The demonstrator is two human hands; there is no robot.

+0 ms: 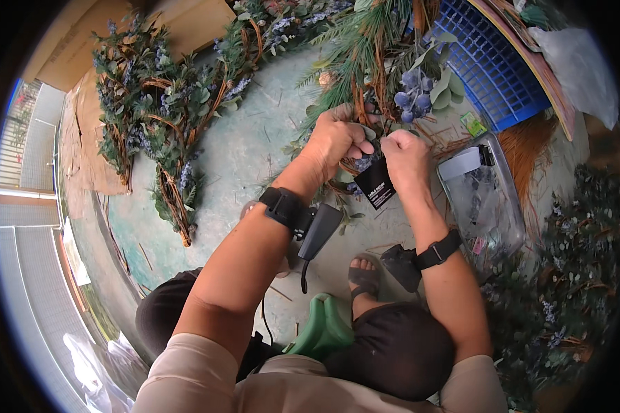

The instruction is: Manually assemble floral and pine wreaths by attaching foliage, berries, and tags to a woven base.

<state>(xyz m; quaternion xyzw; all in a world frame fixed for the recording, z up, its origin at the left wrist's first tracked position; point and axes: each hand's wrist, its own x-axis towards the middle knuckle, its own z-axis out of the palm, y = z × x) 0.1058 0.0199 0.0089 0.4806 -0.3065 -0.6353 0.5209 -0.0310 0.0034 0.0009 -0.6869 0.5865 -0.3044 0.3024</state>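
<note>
In front of me lies a decorative piece of twisted brown twigs point(357, 96), with pine sprays, green leaves and a cluster of blue berries point(413, 95). My left hand point(339, 140) is closed around its lower end, fingers curled at the twigs and leaves. Close beside it, to the right, my right hand point(406, 160) is closed in a pinch; what sits between the fingertips is too small to make out. A black card tag point(377, 184) with white print hangs tilted just below and between both hands. Whether either hand touches the tag is unclear.
Several finished-looking twig-and-leaf pieces point(176, 127) lie at the far left beside cardboard point(83, 131). At right are a blue plastic basket point(492, 65), a clear plastic tray point(486, 199), a straw broom point(528, 148) and heaped greenery point(565, 289). A green stool point(320, 329) is beneath me.
</note>
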